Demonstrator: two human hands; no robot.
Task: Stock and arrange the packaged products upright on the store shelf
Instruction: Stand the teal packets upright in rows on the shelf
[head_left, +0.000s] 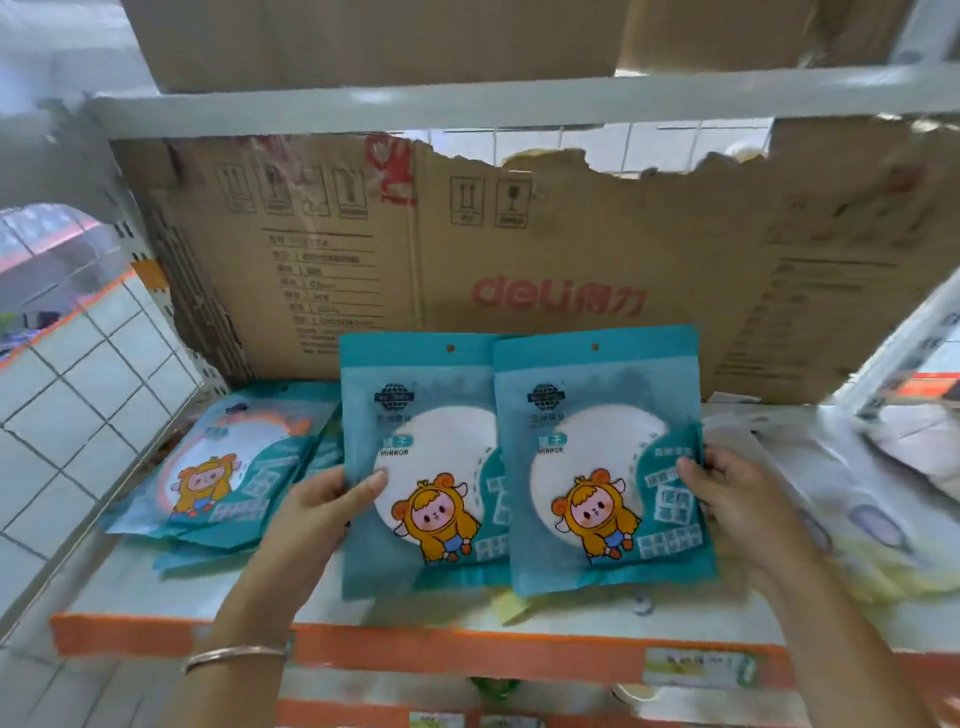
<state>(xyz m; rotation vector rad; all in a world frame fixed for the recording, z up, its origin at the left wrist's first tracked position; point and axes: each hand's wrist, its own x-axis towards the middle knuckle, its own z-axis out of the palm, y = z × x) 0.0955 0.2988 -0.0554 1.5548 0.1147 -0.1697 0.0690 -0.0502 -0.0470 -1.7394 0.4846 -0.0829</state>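
The left hand (322, 499) pinched the left pack (415, 415) & the right hand (727, 493) the right pack (597, 415), both upright just in front of the deli box (519, 260); w/ edge-only grips they'd likely slump fwd once released.

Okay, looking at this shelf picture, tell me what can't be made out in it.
Head view:
- Any packs behind the left pack and right pack: hidden by their fronts.
- Fingers of the left hand and right hand: mostly behind the packs.
- Pale packs at right: blurred, print unreadable.
- Cardboard sheet small print: too small, blurred.
- Lower shelf labels: cut off by the bottom edge.
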